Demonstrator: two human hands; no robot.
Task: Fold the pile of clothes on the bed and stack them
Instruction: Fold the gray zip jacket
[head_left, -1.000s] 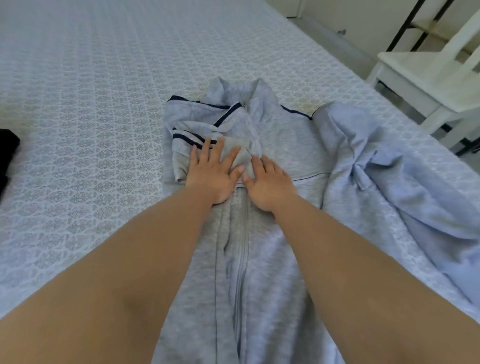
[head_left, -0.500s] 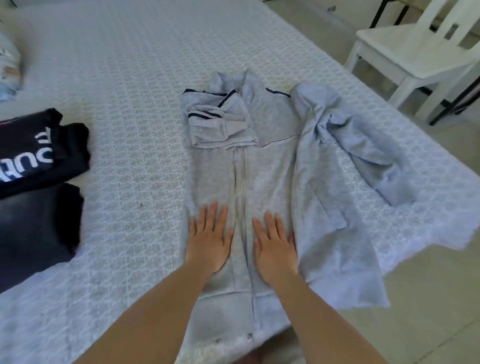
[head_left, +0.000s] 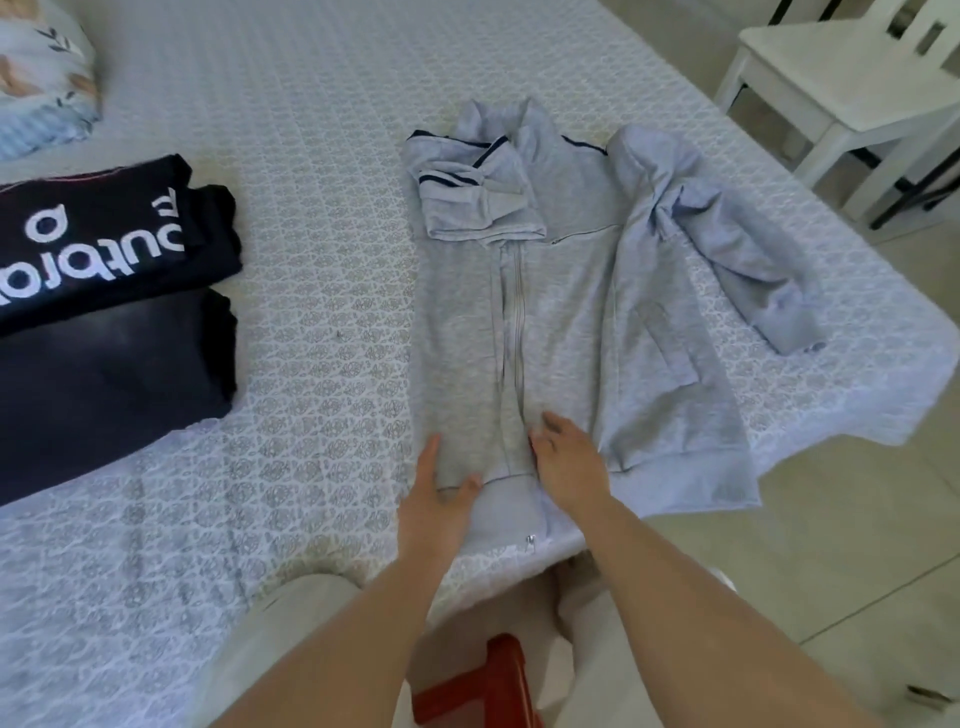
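Jacket (head_left: 566, 312) lies zipped on bed (head_left: 322, 130), right sleeve unfolded. My left hand (head_left: 434, 501) pinches hem; right hand (head_left: 563, 462) rests relaxed beside zipper. Risk I see: tugging hem drags folded left sleeve loose.

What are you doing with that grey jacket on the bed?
A person is folding a grey zip jacket laid flat on the bed. Both hands are at its bottom hem: the left hand holds the hem's left part, and the right hand rests beside the zipper. One sleeve is already folded in, while the other sleeve lies spread out. Folded dark clothes sit to the left.
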